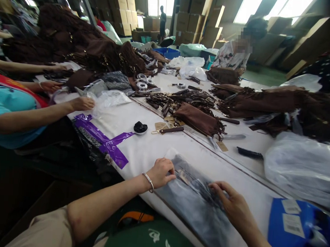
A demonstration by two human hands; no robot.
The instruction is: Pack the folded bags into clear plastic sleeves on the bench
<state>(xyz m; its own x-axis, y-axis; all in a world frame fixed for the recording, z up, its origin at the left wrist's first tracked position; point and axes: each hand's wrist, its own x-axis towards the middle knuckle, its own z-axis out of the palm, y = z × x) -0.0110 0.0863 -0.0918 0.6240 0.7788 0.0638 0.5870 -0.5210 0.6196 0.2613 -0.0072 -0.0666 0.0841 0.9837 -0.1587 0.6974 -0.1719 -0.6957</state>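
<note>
A clear plastic bag [196,212] with a dark item inside lies at the near edge of the white table [136,155]. My left hand [162,172], with a bracelet at the wrist, pinches the bag's upper left edge, thumb and fingers together. On the bag's right side, my right hand [232,201] has its thumb and fingers closed on the plastic. A strap with a metal clasp [171,130] and a brown fringed bag [199,119] lie beyond my hands.
Brown straps [179,98] and brown bags [264,100] cover the far side. A black brush [249,153], large plastic bag [302,166] and blue packet [294,227] are right. A small dish [140,128] sits left of centre. Another person's hand [84,103] touches plastic at left.
</note>
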